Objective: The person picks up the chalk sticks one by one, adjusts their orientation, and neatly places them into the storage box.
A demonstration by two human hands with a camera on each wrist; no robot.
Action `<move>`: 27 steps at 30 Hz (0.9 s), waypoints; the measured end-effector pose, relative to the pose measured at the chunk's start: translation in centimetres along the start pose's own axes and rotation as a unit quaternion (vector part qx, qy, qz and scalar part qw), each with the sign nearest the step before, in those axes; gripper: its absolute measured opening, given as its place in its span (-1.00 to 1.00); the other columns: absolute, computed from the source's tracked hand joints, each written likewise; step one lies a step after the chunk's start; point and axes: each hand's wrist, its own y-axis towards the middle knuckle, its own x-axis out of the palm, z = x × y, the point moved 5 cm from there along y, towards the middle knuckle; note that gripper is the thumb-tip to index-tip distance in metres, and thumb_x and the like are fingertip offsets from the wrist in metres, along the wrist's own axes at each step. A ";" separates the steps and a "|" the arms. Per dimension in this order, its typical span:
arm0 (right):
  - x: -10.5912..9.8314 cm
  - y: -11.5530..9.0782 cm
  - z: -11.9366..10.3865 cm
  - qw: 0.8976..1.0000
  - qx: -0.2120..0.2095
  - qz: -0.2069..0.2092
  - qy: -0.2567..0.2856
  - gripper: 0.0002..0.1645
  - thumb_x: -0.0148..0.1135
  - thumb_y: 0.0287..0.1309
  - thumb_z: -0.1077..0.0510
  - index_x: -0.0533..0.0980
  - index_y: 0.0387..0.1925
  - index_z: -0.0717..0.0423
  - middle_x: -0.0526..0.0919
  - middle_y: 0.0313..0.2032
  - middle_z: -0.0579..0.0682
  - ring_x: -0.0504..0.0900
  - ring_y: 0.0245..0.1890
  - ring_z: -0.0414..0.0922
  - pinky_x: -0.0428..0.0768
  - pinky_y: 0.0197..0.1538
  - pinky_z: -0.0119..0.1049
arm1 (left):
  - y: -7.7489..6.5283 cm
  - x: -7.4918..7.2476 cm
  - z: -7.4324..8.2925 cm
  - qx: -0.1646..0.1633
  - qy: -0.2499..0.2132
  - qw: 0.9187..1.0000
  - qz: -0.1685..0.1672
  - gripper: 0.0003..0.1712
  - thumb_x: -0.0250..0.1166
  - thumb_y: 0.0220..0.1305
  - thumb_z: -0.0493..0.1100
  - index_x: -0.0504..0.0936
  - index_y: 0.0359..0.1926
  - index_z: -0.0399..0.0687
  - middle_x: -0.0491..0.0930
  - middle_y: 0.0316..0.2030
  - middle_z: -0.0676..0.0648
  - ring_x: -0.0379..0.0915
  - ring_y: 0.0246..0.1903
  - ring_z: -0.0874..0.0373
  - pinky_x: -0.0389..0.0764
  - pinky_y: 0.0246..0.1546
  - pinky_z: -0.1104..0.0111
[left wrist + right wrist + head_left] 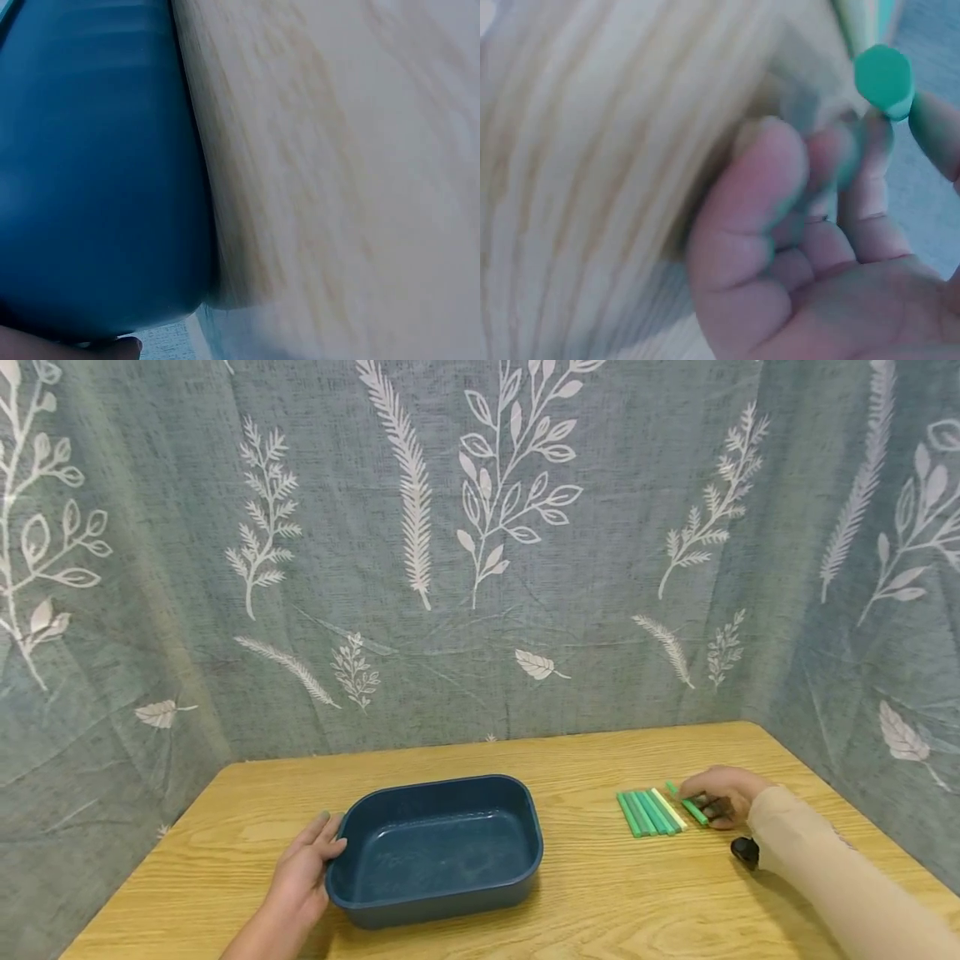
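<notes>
At the left end of a dark blue rectangular tub, my left hand holds the wall, its thumb at the rim and its other fingers along the outside. The left wrist view shows the tub's smooth outer side close up, with fingertips at its lower corner. My right hand pinches a bright green chalk-like stick between thumb and fingers. Its round green end faces the right wrist camera. Just left of that hand, several similar sticks in greens and one pale yellow stick lie side by side.
Everything stands on a light wooden table. A grey-green curtain with white leaf patterns hangs behind it and along both sides. A small black object shows under the right sleeve.
</notes>
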 end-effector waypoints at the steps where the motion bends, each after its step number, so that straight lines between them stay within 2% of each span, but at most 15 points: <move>1: -0.2 -0.2 0.0 1.000 -0.001 -0.006 0.012 -0.68 0.17 0.21 0.08 0.39 -0.19 0.28 0.46 -0.31 0.09 0.46 -0.35 -0.09 0.55 -0.25 -0.26 | 0.0 0.1 -0.1 0.000 -0.003 1.000 0.000 -0.23 -0.35 0.48 -0.48 -0.63 0.44 -0.12 -0.54 0.48 -0.12 -0.59 0.44 -0.04 -0.06 0.40 0.27; 2: -0.3 -0.4 -0.1 1.000 -0.003 -0.011 0.023 -0.58 0.16 0.22 0.09 0.36 -0.05 0.36 0.47 -0.25 0.12 0.48 -0.31 -0.08 0.56 -0.21 -0.24 | 0.0 0.1 -0.1 0.000 -0.006 1.000 0.000 -0.23 -0.35 0.48 -0.48 -0.63 0.44 -0.12 -0.55 0.48 -0.12 -0.59 0.44 -0.04 -0.06 0.40 0.27; 4: -0.3 -0.6 -0.2 0.998 -0.012 -0.025 0.049 -0.54 0.11 0.28 0.11 0.34 0.04 0.40 0.50 -0.19 0.14 0.51 -0.27 -0.08 0.59 -0.19 -0.24 | 0.0 0.0 -0.2 -0.001 -0.012 1.000 0.001 -0.22 -0.35 0.48 -0.48 -0.65 0.43 -0.11 -0.57 0.47 -0.12 -0.60 0.44 -0.04 -0.06 0.40 0.27; 7: -0.2 -0.9 -0.4 0.995 -0.023 -0.045 0.084 -0.70 0.05 0.33 0.15 0.46 -0.08 0.35 0.57 -0.30 0.07 0.55 -0.35 -0.14 0.61 -0.24 -0.31 | -0.1 -0.1 -0.3 -0.004 -0.018 1.000 0.004 -0.22 -0.36 0.48 -0.48 -0.66 0.43 -0.09 -0.58 0.47 -0.11 -0.61 0.44 -0.04 -0.05 0.40 0.27; 9: 0.0 -1.0 -0.6 0.992 -0.025 -0.057 0.111 -0.81 0.02 0.36 0.18 0.50 -0.23 0.23 0.57 -0.39 0.00 0.54 -0.42 -0.18 0.60 -0.29 -0.36 | -0.1 -0.2 -0.3 -0.005 -0.021 1.000 0.007 -0.22 -0.36 0.49 -0.47 -0.66 0.43 -0.08 -0.59 0.47 -0.10 -0.62 0.43 -0.04 -0.04 0.41 0.27; 12: 0.1 -1.4 -0.8 0.987 -0.033 -0.070 0.142 -0.82 0.01 0.39 0.19 0.49 -0.20 0.23 0.57 -0.41 -0.01 0.56 -0.41 -0.18 0.61 -0.26 -0.34 | -0.1 -0.2 -0.3 -0.003 -0.016 1.000 0.007 -0.22 -0.34 0.49 -0.47 -0.65 0.43 -0.09 -0.58 0.47 -0.11 -0.62 0.43 -0.04 -0.05 0.41 0.27; 17: 0.0 -1.8 -0.9 0.980 -0.055 -0.072 0.179 -0.79 0.00 0.44 0.20 0.52 -0.13 0.24 0.63 -0.33 -0.01 0.59 -0.35 -0.16 0.63 -0.18 -0.30 | -0.1 0.0 -0.3 0.001 -0.005 1.000 0.004 -0.23 -0.34 0.49 -0.47 -0.63 0.44 -0.13 -0.56 0.48 -0.13 -0.60 0.44 -0.05 -0.04 0.40 0.27; 23: 0.3 -2.3 -1.2 0.971 -0.081 -0.102 0.201 -0.78 0.00 0.46 0.19 0.58 -0.20 0.11 0.66 -0.33 -0.05 0.64 -0.35 -0.22 0.64 -0.22 -0.39 | -0.1 -0.1 -0.1 0.001 0.006 1.000 0.013 -0.23 -0.32 0.50 -0.46 -0.59 0.45 -0.13 -0.52 0.48 -0.14 -0.56 0.44 -0.05 -0.03 0.40 0.25; 27: 0.6 -2.8 -1.6 0.964 -0.090 -0.121 0.221 -0.78 0.01 0.45 0.20 0.60 -0.22 0.04 0.65 -0.31 -0.05 0.64 -0.33 -0.22 0.64 -0.19 -0.38 | -0.1 -0.2 0.0 0.003 0.008 1.000 0.011 -0.24 -0.33 0.50 -0.44 -0.62 0.44 -0.13 -0.56 0.48 -0.16 -0.60 0.44 -0.07 0.00 0.40 0.25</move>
